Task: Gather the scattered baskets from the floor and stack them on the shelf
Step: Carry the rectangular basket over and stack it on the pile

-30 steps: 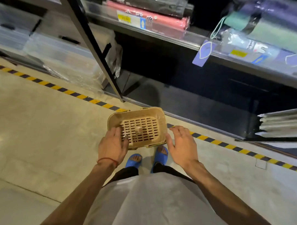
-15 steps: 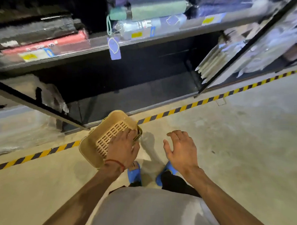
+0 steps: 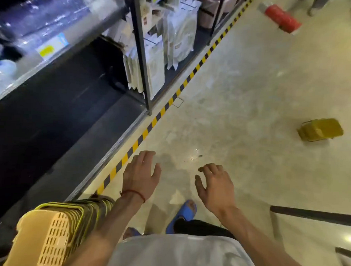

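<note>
While your left hand (image 3: 141, 176) and right hand (image 3: 214, 186) are hanging released and empty, the yellow basket (image 3: 320, 129) is lying well beyond your right fingertips (image 3: 202, 168), long axis crosswise; right hand nearer.

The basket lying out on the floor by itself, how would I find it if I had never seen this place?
Start at the striped tape that runs along the foot of the shelf, then look right across the bare concrete floor. There, ahead of the right hand, lies a lone yellow basket. Unlike the stack at the lower left, it is single and stands well clear of the shelf.
</note>
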